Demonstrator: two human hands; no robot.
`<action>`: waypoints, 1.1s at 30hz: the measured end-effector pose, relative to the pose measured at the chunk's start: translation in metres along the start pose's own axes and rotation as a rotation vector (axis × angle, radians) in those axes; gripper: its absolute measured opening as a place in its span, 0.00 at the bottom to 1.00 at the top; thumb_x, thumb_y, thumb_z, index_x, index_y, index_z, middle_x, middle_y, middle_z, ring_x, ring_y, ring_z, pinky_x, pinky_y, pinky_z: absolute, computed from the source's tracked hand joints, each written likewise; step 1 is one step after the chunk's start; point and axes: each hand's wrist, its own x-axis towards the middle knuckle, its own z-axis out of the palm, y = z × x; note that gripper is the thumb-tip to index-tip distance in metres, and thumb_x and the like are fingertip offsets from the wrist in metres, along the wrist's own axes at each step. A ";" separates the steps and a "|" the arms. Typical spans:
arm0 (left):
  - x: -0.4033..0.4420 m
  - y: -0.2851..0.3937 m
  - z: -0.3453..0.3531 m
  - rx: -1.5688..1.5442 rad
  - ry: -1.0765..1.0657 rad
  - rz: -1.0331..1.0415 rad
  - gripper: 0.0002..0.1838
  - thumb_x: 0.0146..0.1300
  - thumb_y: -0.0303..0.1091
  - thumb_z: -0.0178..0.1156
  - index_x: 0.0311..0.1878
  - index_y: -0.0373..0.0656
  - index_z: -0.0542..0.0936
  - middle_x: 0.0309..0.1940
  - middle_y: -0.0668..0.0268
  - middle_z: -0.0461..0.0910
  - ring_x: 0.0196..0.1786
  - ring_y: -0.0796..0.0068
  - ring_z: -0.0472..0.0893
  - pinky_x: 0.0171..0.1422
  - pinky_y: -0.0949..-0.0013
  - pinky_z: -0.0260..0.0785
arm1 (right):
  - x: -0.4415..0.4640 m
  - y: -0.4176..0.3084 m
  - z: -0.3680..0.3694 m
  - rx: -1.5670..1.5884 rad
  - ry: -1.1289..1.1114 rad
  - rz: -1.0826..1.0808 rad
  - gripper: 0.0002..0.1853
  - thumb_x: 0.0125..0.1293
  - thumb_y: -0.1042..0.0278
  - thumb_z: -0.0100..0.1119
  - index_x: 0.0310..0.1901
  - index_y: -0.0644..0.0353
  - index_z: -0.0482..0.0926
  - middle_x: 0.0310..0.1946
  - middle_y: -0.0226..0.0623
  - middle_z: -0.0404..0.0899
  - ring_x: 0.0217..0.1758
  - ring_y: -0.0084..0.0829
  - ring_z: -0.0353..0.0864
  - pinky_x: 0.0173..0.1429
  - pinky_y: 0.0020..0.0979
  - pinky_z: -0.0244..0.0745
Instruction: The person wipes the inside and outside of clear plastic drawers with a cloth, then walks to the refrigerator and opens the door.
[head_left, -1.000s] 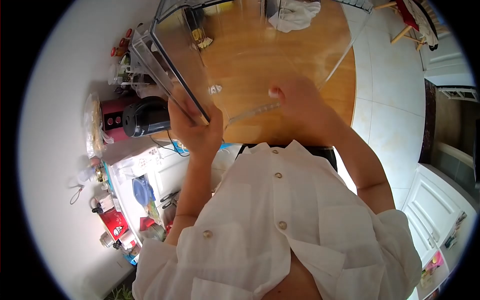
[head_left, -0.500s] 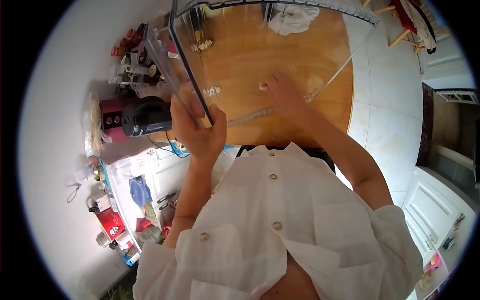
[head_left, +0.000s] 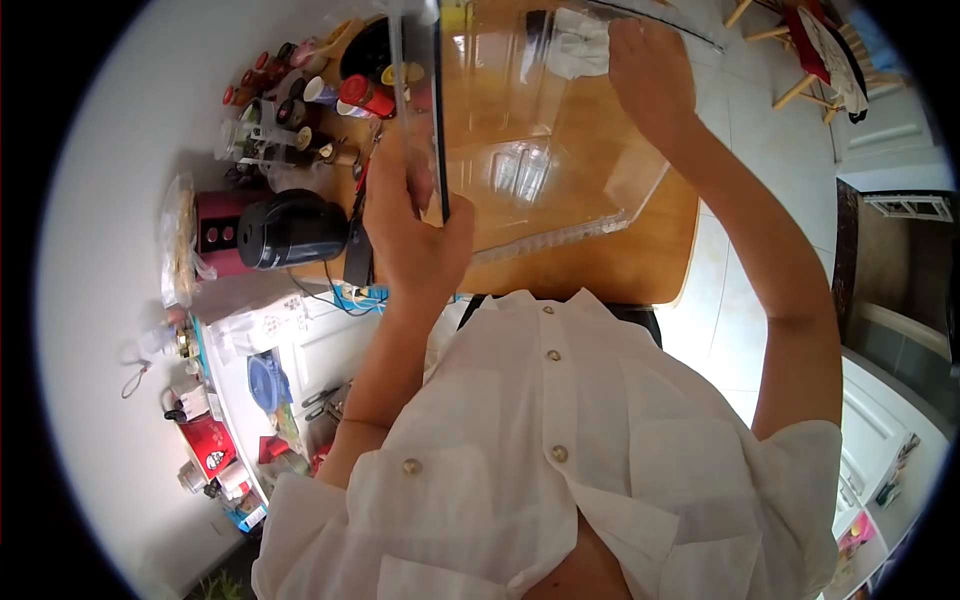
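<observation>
My left hand [head_left: 415, 235] is closed around the dark-edged side of a large clear plastic bin [head_left: 540, 220], which is tilted over the wooden table. Through its transparent walls I see the tabletop and bright reflections. Farther off, at the upper right, my right hand [head_left: 652, 75] has its fingers curled down at the right edge of a crumpled white cloth [head_left: 580, 48]. The fingertips are partly hidden, but the cloth bunches up against them.
A black electric kettle [head_left: 292, 230] stands left of my left hand, by a dark red appliance [head_left: 222, 232]. Behind it are several jars and a red-capped container [head_left: 365, 97]. The wooden table [head_left: 610, 275] ends at the right above a tiled floor [head_left: 735, 270]. A wooden chair [head_left: 800, 85] stands beyond.
My right hand has moved away from me and to the right, from over the table to the cloth. The bin's left side has swung right with my left hand, uncovering jars behind it.
</observation>
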 end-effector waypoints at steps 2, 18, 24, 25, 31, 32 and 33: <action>0.002 -0.004 0.003 -0.004 0.013 0.000 0.30 0.45 0.16 0.56 0.57 0.37 0.73 0.26 0.75 0.58 0.27 0.84 0.57 0.31 0.80 0.52 | -0.013 -0.007 0.011 -0.085 0.164 -0.034 0.19 0.58 0.71 0.52 0.51 0.66 0.78 0.61 0.45 0.70 0.66 0.40 0.66 0.67 0.38 0.62; 0.009 -0.010 0.012 -0.069 0.014 -0.069 0.36 0.45 0.16 0.54 0.64 0.39 0.69 0.24 0.73 0.58 0.27 0.81 0.57 0.31 0.78 0.52 | -0.046 -0.013 0.055 0.254 0.008 -0.185 0.25 0.59 0.73 0.51 0.61 0.69 0.69 0.66 0.53 0.63 0.70 0.48 0.61 0.73 0.42 0.55; 0.006 -0.007 0.011 -0.118 -0.048 -0.105 0.29 0.49 0.18 0.55 0.59 0.39 0.71 0.28 0.77 0.61 0.28 0.87 0.58 0.34 0.84 0.52 | -0.024 -0.021 0.041 0.041 -0.074 0.037 0.30 0.61 0.72 0.50 0.67 0.65 0.64 0.66 0.47 0.64 0.70 0.42 0.62 0.73 0.37 0.56; 0.006 -0.004 0.009 -0.120 -0.091 -0.136 0.26 0.52 0.19 0.55 0.58 0.38 0.71 0.30 0.79 0.64 0.30 0.90 0.58 0.36 0.86 0.52 | -0.039 -0.036 0.059 0.299 -0.080 0.070 0.27 0.60 0.71 0.50 0.64 0.65 0.67 0.65 0.48 0.66 0.68 0.43 0.64 0.72 0.38 0.58; -0.002 -0.007 0.014 -0.179 -0.031 -0.140 0.32 0.45 0.15 0.54 0.60 0.40 0.72 0.24 0.74 0.55 0.26 0.84 0.56 0.30 0.79 0.49 | -0.087 -0.076 0.064 0.624 -0.508 -0.308 0.20 0.56 0.71 0.55 0.52 0.63 0.74 0.53 0.44 0.71 0.58 0.41 0.70 0.64 0.38 0.64; -0.001 -0.005 0.015 -0.191 -0.025 -0.148 0.32 0.45 0.15 0.54 0.59 0.40 0.72 0.25 0.74 0.55 0.26 0.84 0.56 0.30 0.79 0.49 | -0.088 -0.075 0.063 0.618 -0.513 -0.343 0.19 0.55 0.71 0.55 0.50 0.63 0.75 0.51 0.43 0.72 0.57 0.40 0.71 0.62 0.38 0.65; -0.001 -0.002 0.015 -0.202 -0.019 -0.157 0.32 0.45 0.15 0.54 0.59 0.40 0.72 0.25 0.75 0.55 0.26 0.84 0.56 0.30 0.79 0.49 | -0.084 -0.072 0.060 0.597 -0.495 -0.361 0.18 0.54 0.71 0.56 0.49 0.62 0.76 0.49 0.42 0.72 0.55 0.39 0.72 0.61 0.38 0.65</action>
